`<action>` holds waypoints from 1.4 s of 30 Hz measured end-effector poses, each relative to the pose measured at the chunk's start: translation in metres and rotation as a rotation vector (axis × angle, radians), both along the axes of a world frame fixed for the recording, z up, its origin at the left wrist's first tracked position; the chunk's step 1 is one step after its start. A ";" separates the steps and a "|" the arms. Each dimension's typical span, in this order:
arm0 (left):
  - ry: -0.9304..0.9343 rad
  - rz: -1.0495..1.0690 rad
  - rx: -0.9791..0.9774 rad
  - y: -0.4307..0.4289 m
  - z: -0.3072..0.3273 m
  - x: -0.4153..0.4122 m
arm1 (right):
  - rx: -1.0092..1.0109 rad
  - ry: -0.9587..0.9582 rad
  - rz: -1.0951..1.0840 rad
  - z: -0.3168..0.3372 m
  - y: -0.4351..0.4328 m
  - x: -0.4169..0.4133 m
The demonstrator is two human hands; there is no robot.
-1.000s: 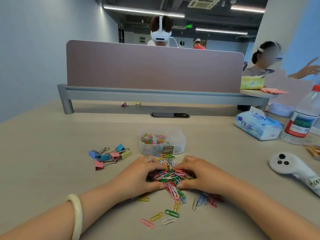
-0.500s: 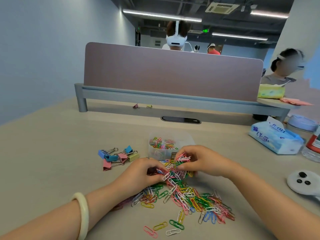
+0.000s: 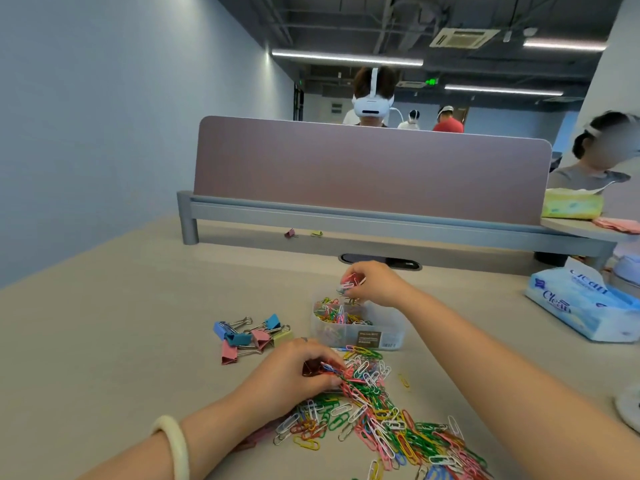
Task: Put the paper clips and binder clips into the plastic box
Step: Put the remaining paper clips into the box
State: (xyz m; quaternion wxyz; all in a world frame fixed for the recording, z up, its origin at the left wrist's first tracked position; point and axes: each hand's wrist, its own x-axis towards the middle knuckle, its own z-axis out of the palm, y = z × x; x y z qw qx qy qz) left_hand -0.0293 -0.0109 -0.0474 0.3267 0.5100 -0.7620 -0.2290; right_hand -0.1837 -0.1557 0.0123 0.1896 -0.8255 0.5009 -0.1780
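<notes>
Worktop point(image 3: 104, 341) bare left of binder clips point(image 3: 249, 336). Plastic box point(image 3: 358, 327) open-topped, right hand point(image 3: 374, 284) above it. Paper clips point(image 3: 381, 417) crowd the near side; tissue pack point(image 3: 581, 306) blocks far right.

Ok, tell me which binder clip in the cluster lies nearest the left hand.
The pink binder clip at the cluster's near-left corner, lying closest to the left hand; the blue, yellow and other pink ones sit farther back.

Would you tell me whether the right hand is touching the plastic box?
Apart. The head view shows the right hand holding paper clips above the plastic box, with a visible gap above its rim.
</notes>
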 end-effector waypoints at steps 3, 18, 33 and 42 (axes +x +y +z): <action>0.002 0.012 -0.013 -0.001 0.000 0.001 | 0.032 0.064 0.037 0.000 -0.002 -0.001; 0.219 0.100 -0.009 -0.055 0.050 -0.014 | -0.083 -0.319 -0.025 0.007 0.065 -0.046; -0.278 0.142 -0.039 -0.136 0.038 -0.011 | 0.012 0.025 0.141 -0.046 0.120 -0.060; -0.345 0.001 -0.232 -0.081 0.059 -0.002 | 0.135 -0.231 0.168 -0.044 0.128 -0.051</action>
